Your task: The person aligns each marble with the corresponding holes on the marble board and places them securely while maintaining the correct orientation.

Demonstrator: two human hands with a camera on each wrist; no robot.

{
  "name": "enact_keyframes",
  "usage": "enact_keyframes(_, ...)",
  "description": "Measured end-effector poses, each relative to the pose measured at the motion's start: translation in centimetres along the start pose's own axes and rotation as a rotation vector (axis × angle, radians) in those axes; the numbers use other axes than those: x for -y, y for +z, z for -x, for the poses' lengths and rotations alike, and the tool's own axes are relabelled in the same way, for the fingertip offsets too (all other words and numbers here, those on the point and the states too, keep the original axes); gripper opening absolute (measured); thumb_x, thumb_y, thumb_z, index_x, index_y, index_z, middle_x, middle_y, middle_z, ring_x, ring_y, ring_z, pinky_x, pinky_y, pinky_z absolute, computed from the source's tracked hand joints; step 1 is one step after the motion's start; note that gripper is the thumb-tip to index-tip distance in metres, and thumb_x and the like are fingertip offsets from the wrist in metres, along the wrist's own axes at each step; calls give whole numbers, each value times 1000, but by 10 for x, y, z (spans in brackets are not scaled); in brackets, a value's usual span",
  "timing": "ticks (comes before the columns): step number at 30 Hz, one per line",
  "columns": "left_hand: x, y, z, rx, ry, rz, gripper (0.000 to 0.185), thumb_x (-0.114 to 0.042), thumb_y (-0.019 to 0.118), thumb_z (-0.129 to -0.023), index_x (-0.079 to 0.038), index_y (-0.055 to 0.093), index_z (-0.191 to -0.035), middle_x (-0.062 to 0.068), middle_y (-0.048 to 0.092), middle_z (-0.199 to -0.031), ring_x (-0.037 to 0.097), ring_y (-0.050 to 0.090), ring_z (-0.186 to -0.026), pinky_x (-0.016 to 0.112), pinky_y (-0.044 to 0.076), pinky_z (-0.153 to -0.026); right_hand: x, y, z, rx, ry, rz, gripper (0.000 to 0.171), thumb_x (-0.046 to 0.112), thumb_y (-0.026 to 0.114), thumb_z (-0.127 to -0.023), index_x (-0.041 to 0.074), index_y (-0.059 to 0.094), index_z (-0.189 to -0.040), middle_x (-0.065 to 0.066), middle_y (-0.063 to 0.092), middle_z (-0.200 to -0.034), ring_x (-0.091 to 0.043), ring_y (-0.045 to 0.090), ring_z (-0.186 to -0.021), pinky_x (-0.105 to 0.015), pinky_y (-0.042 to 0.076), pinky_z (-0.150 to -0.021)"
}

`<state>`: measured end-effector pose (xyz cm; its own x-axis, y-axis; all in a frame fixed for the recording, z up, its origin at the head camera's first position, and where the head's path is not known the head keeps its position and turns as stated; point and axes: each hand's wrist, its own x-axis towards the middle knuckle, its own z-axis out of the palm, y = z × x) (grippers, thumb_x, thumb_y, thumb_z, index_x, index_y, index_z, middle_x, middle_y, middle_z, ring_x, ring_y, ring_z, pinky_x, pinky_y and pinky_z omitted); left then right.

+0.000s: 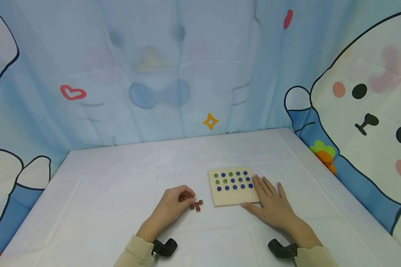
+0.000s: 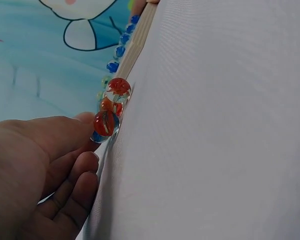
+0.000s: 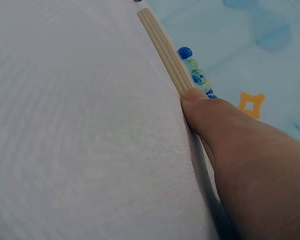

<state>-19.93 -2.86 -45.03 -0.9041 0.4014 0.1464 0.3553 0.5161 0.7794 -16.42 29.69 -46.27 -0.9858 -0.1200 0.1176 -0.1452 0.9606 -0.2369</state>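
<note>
Pale beige sleeves are worn on both forearms. The left sleeve (image 1: 135, 253) is creased in soft folds near the cuff; the right sleeve (image 1: 317, 257) is matched in colour. At each wrist a black device is fitted: the left device (image 1: 166, 247) and the right device (image 1: 281, 249) are each formed with a bent, rounded projection on the inner side. Finer detail cannot be made out. The left hand (image 1: 175, 204) and right hand (image 1: 271, 204) are ungloved.
</note>
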Motion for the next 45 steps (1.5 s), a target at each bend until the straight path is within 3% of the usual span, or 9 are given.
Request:
enact_keyframes(8,0,-1,0,-26,36,9,8,-14,69,-93,-14,70,-100,-6,70,-90,6,61,-78,20,52,-70,0,-1,1,1,3,-1,107,71,54,-86,-3,22,-155,-23,22,-162,-44,17,-150,-70,2,-117)
enact_keyframes(23,1,0,-3,-38,30,41,9,-14,69,-93,-13,69,-102,-5,70,-93,7,65,-83,21,55,-75,-1,3,1,-7,5,-8,107,72,55,-85,-4,22,-154,-23,23,-161,-44,17,-149,-71,3,-116)
enact_keyframes(32,-13,1,-11,-52,16,55,10,-13,71,-92,-12,70,-102,-6,70,-94,7,64,-83,21,54,-76,-2,2,1,-8,8,0,107,71,55,-86,-3,22,-155,-23,23,-161,-44,17,-149,-70,2,-116)
enact_keyframes(45,-32,10,-26,-37,56,76,13,-14,68,-94,-10,69,-107,-4,70,-97,8,66,-87,21,54,-79,-1,1,1,-4,3,-8,107,72,54,-86,-3,21,-155,-23,23,-162,-44,18,-149,-70,3,-116)
